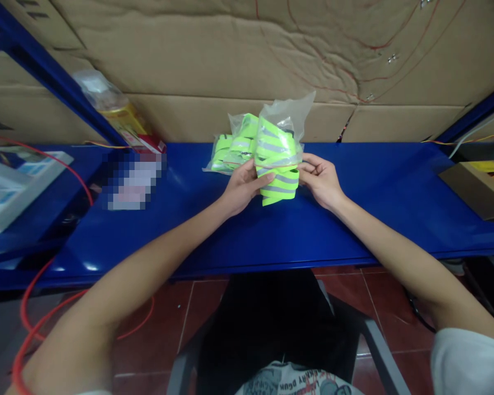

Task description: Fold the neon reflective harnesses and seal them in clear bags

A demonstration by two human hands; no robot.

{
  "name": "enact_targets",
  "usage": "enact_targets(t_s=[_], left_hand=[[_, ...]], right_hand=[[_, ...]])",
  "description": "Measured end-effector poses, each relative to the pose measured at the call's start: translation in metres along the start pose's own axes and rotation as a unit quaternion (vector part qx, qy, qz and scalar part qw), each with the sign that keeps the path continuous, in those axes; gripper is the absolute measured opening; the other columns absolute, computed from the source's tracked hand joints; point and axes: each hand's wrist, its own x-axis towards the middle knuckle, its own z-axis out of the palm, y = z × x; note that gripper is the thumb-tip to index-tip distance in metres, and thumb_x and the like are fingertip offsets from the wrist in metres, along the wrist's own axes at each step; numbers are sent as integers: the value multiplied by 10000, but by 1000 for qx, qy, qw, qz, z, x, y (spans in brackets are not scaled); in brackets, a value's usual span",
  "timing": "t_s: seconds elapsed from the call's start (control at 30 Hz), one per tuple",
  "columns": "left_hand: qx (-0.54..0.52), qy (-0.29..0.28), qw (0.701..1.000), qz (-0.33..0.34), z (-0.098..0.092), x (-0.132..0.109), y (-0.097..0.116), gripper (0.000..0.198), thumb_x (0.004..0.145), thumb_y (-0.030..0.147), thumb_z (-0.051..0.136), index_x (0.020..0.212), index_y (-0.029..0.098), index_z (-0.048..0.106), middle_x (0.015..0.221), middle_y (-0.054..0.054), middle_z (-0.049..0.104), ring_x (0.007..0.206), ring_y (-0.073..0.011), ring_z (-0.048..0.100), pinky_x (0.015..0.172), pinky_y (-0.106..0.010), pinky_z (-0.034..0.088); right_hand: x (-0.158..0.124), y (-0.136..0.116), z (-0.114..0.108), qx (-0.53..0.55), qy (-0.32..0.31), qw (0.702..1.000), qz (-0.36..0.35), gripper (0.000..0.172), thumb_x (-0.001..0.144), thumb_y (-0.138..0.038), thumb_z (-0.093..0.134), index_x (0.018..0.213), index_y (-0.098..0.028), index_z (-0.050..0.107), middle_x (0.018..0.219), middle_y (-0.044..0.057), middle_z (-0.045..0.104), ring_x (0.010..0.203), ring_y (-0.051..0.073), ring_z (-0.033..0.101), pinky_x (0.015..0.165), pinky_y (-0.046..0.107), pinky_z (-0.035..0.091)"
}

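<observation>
My left hand [243, 188] is closed on the left side of a folded neon-yellow reflective strap [279, 184], its thumb lying across the front. The strap has grey reflective stripes, and its lower end sticks out of a clear plastic bag [290, 112] that covers the upper part. At the strap's right edge, my right hand [320, 178] has its fingers bent and pinched on the bag's edge; the fingertips are partly hidden. Behind and to the left lie more bagged reflective straps [230, 148] on the blue shelf.
The blue shelf [214, 236] ends in front of my lap. Cardboard [197, 60] lines the back. A plastic bottle [111, 104] stands at the left, near a white tray [28, 186]. An open cardboard box [477, 186] sits at the right. A red hose [28, 307] hangs lower left.
</observation>
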Motion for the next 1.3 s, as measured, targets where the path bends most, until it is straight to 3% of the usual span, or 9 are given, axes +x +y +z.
enact_targets(t_s=[0.23, 0.43, 0.57, 0.73, 0.9, 1.03, 1.2, 1.3], left_hand=[[-5, 4, 1000, -27, -9, 4, 1, 588, 776, 479, 974, 1264, 254, 733, 1299, -105, 810, 1142, -327, 805, 873, -431, 717], [-14, 9, 999, -52, -11, 5, 8, 595, 736, 481, 1001, 1212, 220, 758, 1235, -115, 829, 1073, -321, 824, 823, -395, 713], [-19, -16, 998, -49, -11, 4, 7, 568, 749, 485, 992, 1204, 221, 779, 1221, -120, 833, 1056, -317, 829, 800, -380, 713], [4, -31, 998, -56, -7, 1, 6, 510, 773, 458, 978, 1192, 226, 801, 1150, -105, 839, 989, -282, 832, 773, -379, 707], [46, -55, 996, -46, 0, -4, 7, 531, 771, 478, 974, 1211, 228, 814, 1086, -99, 847, 868, -255, 829, 647, -332, 678], [35, -84, 994, -57, 5, -8, 7, 569, 806, 525, 946, 1263, 223, 794, 1157, -123, 843, 976, -312, 840, 725, -394, 706], [-4, -48, 997, -54, 2, -5, 10, 547, 804, 522, 950, 1219, 201, 795, 1136, -122, 843, 1017, -327, 838, 786, -413, 713], [-33, -40, 997, -56, 1, -4, 14, 546, 790, 505, 965, 1196, 185, 790, 1117, -119, 845, 1034, -314, 833, 812, -382, 702]], right_hand=[[-4, -1, 6, 15, 10, 1000, -25, 460, 756, -562, 920, 1096, -278, 798, 1052, 17, 853, 907, 224, 813, 849, 435, 705], [-3, -8, 3, 62, -6, 998, -18, 360, 752, -482, 929, 1003, -264, 793, 904, -1, 848, 840, 209, 824, 830, 384, 705], [-4, -9, 3, 8, 19, 1000, -23, 430, 706, -531, 943, 981, -267, 743, 838, -13, 835, 808, 234, 824, 853, 446, 710], [-7, -2, 7, -44, 57, 995, -70, 491, 655, -548, 974, 972, -283, 707, 867, -7, 838, 941, 298, 833, 920, 529, 695], [-10, 0, 13, -64, 60, 990, -108, 339, 771, -570, 905, 917, -286, 794, 892, 10, 843, 1006, 307, 819, 924, 532, 689], [-11, -2, 12, -83, 53, 982, -160, 276, 773, -526, 932, 889, -296, 834, 957, 16, 853, 990, 294, 812, 905, 503, 690], [-10, -7, 4, -83, 7, 985, -152, 333, 809, -530, 925, 1050, -306, 870, 1028, 29, 858, 1093, 300, 813, 917, 482, 699], [-10, -8, 2, -121, 26, 979, -164, 392, 838, -610, 879, 1061, -289, 877, 1020, 43, 860, 1030, 289, 825, 851, 455, 707]])
